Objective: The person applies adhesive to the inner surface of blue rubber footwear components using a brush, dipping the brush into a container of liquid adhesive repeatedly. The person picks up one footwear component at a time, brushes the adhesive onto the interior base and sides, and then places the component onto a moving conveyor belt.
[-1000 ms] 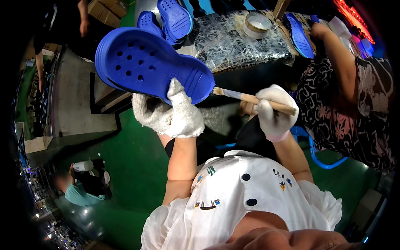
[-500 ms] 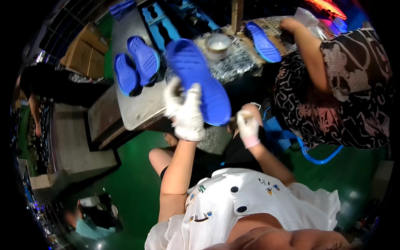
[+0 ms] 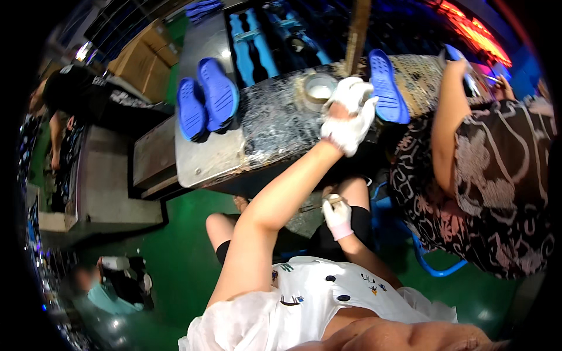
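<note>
My left hand (image 3: 350,114), in a white glove, reaches across the workbench (image 3: 275,117). Its fingers are apart, with nothing seen in them. Right beside its fingertips lies a blue shoe sole (image 3: 387,88); whether they touch it I cannot tell. Behind the hand stands a round tub (image 3: 321,88) with whitish contents. Low over my lap, my gloved right hand (image 3: 337,217) is closed around a thin brown handle (image 3: 333,200), whose far end is unclear. Two more blue soles, a smaller one (image 3: 192,109) and a larger one (image 3: 218,93), lie at the bench's left end.
Behind the bench runs a dark line with light-blue racks (image 3: 256,50). A wooden post (image 3: 357,35) rises at the bench's back edge. A co-worker in a patterned top (image 3: 497,158) sits close on the right, by a blue stool (image 3: 433,266). Cardboard boxes (image 3: 143,61) stand far left.
The blue sole that my left hand held is gone from it, and I cannot see where it lies. That hand has moved right, toward another sole. My right hand still grips the handle.
</note>
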Demonstrator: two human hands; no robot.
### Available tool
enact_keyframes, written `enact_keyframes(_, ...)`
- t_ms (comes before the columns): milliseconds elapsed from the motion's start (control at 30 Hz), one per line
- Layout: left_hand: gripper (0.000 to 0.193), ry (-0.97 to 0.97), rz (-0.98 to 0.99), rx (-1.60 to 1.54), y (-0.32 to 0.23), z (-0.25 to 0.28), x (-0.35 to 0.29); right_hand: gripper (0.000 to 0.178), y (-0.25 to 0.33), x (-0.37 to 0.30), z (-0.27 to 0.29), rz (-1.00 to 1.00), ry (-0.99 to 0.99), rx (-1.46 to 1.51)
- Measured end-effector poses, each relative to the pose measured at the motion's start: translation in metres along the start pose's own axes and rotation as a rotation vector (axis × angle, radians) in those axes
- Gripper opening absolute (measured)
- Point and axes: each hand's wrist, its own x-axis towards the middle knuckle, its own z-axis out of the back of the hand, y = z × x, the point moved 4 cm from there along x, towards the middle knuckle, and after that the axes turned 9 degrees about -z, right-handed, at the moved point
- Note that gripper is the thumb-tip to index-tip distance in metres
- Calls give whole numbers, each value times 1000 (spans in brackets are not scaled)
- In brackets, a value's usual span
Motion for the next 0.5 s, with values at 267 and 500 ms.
enact_keyframes(267,29,-110,168,899,95,213,-83,7,83,21,47,52,-46,499)
enact_keyframes(500,16,-236,215,378,114,248,-102,9,235,132,91,522,-287,153)
